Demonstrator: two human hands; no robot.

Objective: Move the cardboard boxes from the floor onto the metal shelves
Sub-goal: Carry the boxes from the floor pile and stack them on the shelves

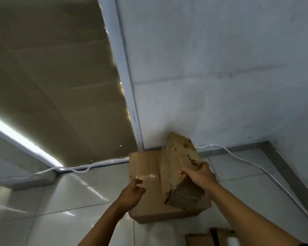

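The right hand [196,176] grips the top box [180,167] by its near edge, thumb on the side with the black letters, fingers curled over the taped face. This box is tilted, not flat. It leans on the bottom box [146,189], which lies on the floor [69,201].

The left hand [132,190] is just at the bottom box's near left edge. Its fingers are loosely bent and hold nothing. I cannot tell if they touch the cardboard yet.

Both boxes sit close to the wall [212,68], right beside the foot of the shelf post [130,96]. A white cable [238,158] runs along the floor behind the boxes. More boxes [212,238] lie nearer the person than the two boxes. The shelf [48,68] hangs above and to the left of the boxes.

It looks like the lift is just starting. To do it well, the left hand should slide under the box and hold it firmly, so the load is shared. The top box looks dented, so hold it by its corners and do not squeeze hard. Lift straight up and keep clear of the post and the cable.
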